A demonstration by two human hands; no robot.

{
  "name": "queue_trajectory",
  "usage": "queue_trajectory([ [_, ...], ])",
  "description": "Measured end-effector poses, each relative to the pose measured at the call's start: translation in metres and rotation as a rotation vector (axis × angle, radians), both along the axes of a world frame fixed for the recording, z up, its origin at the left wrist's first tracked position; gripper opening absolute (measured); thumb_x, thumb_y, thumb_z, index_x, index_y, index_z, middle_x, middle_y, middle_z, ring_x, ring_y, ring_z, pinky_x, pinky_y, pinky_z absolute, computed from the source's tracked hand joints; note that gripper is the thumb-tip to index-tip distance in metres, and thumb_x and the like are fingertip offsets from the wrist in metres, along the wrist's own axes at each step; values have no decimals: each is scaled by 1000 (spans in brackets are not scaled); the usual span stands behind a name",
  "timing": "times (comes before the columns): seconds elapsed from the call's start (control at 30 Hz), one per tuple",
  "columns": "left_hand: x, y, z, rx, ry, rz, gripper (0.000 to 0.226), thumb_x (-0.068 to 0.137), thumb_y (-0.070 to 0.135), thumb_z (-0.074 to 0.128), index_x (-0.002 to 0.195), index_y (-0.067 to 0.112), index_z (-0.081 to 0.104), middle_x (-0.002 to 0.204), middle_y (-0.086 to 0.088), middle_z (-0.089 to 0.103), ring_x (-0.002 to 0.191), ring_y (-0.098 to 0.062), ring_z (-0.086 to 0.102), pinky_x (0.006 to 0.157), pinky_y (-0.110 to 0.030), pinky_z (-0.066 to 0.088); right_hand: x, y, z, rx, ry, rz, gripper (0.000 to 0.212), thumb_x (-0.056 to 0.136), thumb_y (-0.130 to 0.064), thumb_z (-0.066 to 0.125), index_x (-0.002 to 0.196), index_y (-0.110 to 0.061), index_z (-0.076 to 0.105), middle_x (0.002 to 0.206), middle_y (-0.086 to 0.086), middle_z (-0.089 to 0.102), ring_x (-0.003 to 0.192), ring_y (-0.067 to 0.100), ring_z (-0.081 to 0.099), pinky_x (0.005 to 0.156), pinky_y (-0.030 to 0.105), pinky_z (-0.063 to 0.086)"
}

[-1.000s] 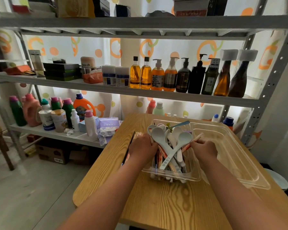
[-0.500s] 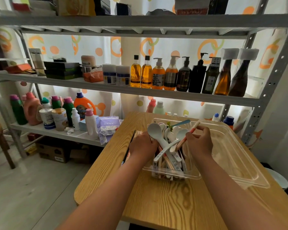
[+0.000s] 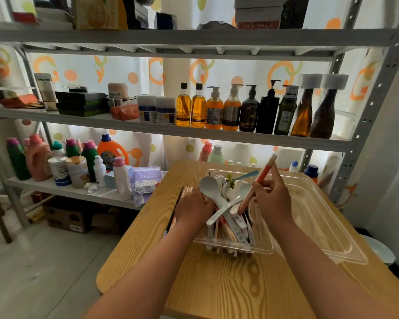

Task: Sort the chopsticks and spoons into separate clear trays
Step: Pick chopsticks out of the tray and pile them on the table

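My right hand [image 3: 271, 195] pinches a red-tipped chopstick pair [image 3: 258, 183] mid-shaft, angled up out of the crowded bin [image 3: 230, 246]. My left hand [image 3: 193, 209] is closed on the bin's left rim. They look light, stiff and slick, so I judge mid-length the surest hold; the empty tray [image 3: 327, 229] sits just right.

Under my hands a pale grained wooden table [image 3: 228, 279], glossy clear plastic tray [image 3: 327, 229], smooth white plastic spoons [image 3: 211, 188], matt grey metal shelving [image 3: 170, 132]

Right hand [image 3: 271, 196] pinches red chopsticks [image 3: 260, 180] above the spoon-filled bin [image 3: 258, 246].
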State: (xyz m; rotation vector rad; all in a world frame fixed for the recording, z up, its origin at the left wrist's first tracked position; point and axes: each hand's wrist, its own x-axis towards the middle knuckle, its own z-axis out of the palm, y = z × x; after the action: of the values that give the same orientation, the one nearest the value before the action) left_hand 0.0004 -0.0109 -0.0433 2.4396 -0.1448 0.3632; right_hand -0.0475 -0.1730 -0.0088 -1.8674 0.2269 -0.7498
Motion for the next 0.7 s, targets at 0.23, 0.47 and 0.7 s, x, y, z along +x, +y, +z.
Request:
queue_trajectory([
  [0.23,-1,0,1,-1,13,-26,27,92,29,47,110,12,58,108,-6,62,84,-16,46,69,-27,35,-9,6,28,-95,-191,-28,31,90,-20,59,121,-14,54,109,6,66,92,15,62,80,29,54],
  [0.47,-3,3,5,-132,86,25,29,90,32,52,112,13,48,95,0,57,82,-18,49,68,-29,36,-8,9,27,-76,-179,22,26,90,-22,60,114,-14,60,106,3,66,85,11,60,70,14,47],
  [0.7,-1,9,15,-307,23,52,21,88,38,54,91,17,54,81,3,57,74,-15,53,62,-30,40,-7,10,27,13,-173,53,27,89,-24,61,115,-18,62,100,4,69,86,18,66,77,30,57],
])
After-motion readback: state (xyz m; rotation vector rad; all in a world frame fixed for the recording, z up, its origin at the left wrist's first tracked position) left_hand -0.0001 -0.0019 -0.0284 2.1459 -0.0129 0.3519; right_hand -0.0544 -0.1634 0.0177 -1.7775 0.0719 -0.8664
